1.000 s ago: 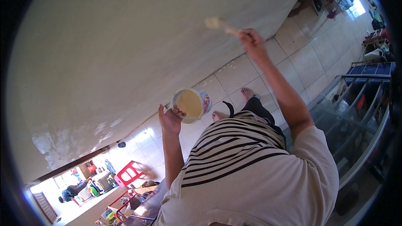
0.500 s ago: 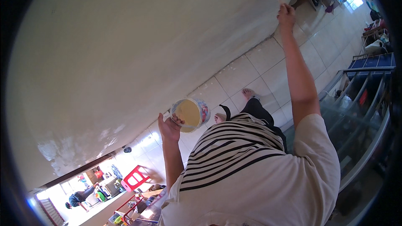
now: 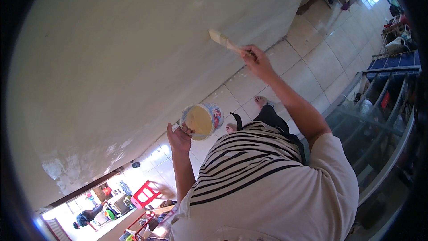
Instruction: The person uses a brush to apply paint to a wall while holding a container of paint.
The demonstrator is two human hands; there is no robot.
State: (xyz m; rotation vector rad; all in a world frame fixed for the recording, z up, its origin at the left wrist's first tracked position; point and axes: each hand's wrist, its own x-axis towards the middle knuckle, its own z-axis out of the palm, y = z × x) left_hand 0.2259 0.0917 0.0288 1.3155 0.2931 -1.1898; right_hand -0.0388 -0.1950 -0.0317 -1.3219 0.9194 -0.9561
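The thumb of my left hand sticks out while its other fingers grip the rim of a plastic bucket holding pale yellow liquid. My right hand is closed round the handle of a paintbrush, whose pale bristles are at the off-white wall; whether they touch it is hard to tell. Lighter, mottled patches show low on the wall at the left. My bare feet stand beside the wall's base, below the striped shirt.
Pale floor tiles run along the wall. A glass-topped metal unit stands close at my right. A red plastic chair, a cluttered rack and, beyond, a person at a bright opening are at lower left. More clutter lines the upper right.
My right hand with the brush swung out to the wall's far upper-right edge, then came back down and left to mid-wall. My left hand and bucket have barely moved.
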